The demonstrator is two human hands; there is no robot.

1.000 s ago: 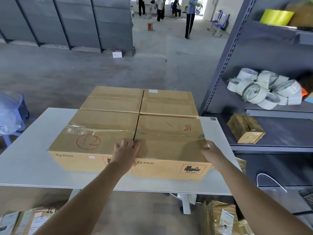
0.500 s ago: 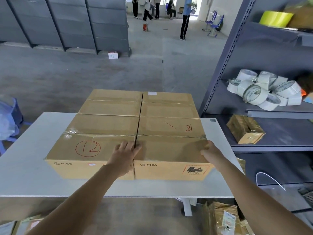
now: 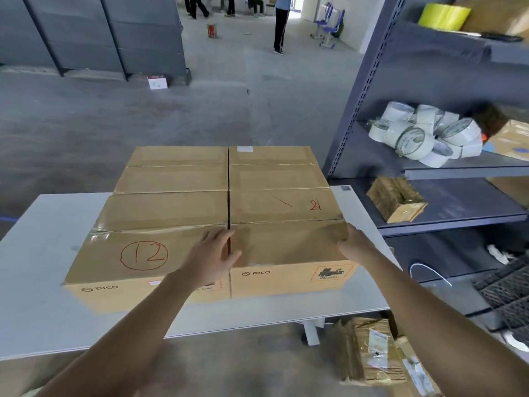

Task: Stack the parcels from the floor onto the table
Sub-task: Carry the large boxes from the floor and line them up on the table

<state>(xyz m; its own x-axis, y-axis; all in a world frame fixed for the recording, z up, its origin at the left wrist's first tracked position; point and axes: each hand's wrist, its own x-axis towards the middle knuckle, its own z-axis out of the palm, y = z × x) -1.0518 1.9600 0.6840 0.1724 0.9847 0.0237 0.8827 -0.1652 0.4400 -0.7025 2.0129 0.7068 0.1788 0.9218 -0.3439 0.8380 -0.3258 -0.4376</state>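
Left grip (image 3: 211, 256) spread flat over the seam between brown cardboard parcel marked 12 (image 3: 128, 253) and twin marked 21 (image 3: 286, 207), on white desk (image 3: 37, 267). Right grip (image 3: 353, 242) clamped on the twin's right edge.

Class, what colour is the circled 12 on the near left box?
Red; the circled 12 shows best in the head view.

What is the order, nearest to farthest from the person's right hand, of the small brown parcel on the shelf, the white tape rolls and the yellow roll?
1. small brown parcel, lower shelf, just right of the right hand.
2. white tape rolls, middle shelf, above it.
3. yellow roll, top shelf, farthest.
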